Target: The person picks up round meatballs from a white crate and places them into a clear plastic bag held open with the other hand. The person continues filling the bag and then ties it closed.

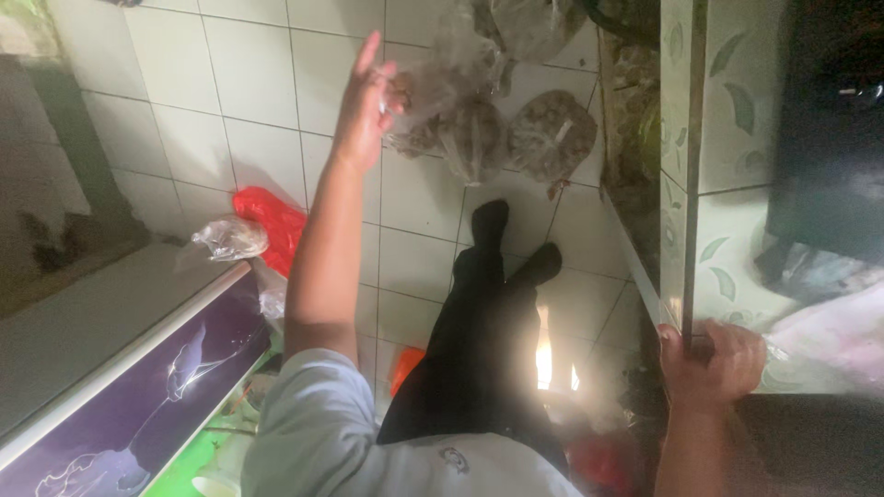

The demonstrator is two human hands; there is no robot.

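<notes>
The right hand (pixel 714 364) is clamping tightly around the tiled corner (pixel 686 184), fingers wrapped over its lower edge, and seems to be bracing the body. Just left of that corner, the person's legs (pixel 488 304), in black trousers and socks, are standing on the white floor (pixel 424 193). Further left of the corner, a purple panel (pixel 138 396) is leaning low down. A red bag (pixel 276 221) and a crumpled clear bag (pixel 230 237) are lying beside it.

Well beyond, up and left of the corner, the left hand (pixel 368 101) is reaching out on a raised arm. Its forefinger is pointing up and its other fingers are curling toward the neck of a clear sack (pixel 460 129). The sack is filled with something brownish. Motion blur is hiding whether the fingers are actually pinching the plastic, so I cannot tell. A second sack (pixel 551 136) is resting on the floor between the first one and the corner.

To my eye the work is at the lifting or sorting stage, with one sack being handled near its top. A further lift would call for a firm grip on the gathered plastic, with the bracing hand steadying the body.
</notes>
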